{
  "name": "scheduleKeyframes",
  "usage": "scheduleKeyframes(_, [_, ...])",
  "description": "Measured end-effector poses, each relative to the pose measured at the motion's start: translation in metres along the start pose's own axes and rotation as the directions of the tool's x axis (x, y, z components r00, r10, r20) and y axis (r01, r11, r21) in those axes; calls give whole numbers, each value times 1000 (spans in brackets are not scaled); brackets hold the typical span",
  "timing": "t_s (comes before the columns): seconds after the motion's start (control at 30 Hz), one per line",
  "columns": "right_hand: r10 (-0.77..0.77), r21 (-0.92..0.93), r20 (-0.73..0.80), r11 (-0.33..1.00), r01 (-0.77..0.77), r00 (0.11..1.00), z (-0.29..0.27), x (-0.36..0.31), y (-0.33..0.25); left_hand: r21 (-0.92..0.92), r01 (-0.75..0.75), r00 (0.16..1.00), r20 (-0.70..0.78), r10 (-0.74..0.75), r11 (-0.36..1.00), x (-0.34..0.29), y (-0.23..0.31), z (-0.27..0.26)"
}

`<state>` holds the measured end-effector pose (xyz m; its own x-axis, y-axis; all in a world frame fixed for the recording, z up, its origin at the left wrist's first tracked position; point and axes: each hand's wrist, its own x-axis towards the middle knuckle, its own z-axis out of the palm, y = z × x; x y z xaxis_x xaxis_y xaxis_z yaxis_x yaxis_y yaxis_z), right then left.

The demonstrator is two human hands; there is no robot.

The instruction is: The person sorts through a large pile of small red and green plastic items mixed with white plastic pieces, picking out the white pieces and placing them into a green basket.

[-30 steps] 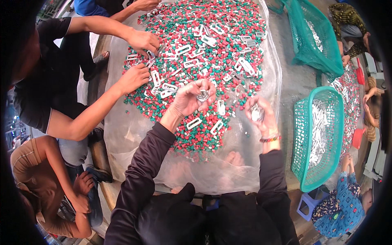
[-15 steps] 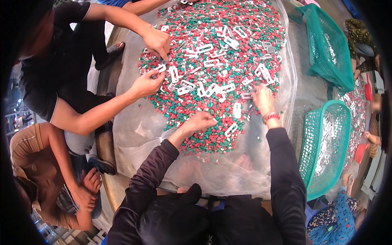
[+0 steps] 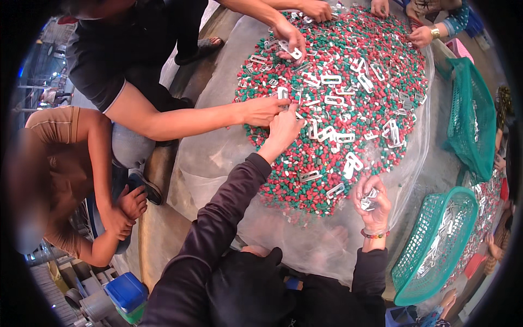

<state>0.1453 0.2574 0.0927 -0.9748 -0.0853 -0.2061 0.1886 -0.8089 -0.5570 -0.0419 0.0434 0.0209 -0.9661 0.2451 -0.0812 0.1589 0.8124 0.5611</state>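
Note:
A heap of small red, green and white pieces [image 3: 327,180] covers the sheet, with larger white slotted plastic pieces [image 3: 344,138] lying on top. My left hand [image 3: 284,131] reaches over the heap's left side, close to a co-worker's hand [image 3: 264,111]. Its fingers are drawn together at the tips; whatever they pinch is too small to make out. At the heap's near right edge my right hand [image 3: 375,210] is turned palm up, fingers curled around several white plastic pieces [image 3: 369,200]. A pair of white slotted pieces [image 3: 352,164] lies just beyond it.
The heap rests on a translucent sheet [image 3: 212,147]. To the right stand a green basket [image 3: 406,261] with white pieces inside and a farther green basket [image 3: 457,131]. The co-worker at left holds a white piece [image 3: 293,52]. Other people's hands [image 3: 422,36] work at the far edge.
The view has swung left. My left hand has moved forward, toward the co-worker's hand. My right hand has drawn back from the heap and turned palm up, showing white pieces in it.

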Motion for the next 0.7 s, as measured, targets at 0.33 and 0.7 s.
scheduleKeyframes(0.33, [201,287,-363,953,-96,910,-15,-7,24,94,-324,913,293,285,941,-57,28,37])
scheduleKeyframes(0.7, [-303,-684,-369,728,-36,878,-13,-11,57,-240,-766,585,121,802,596,-98,161,-35])
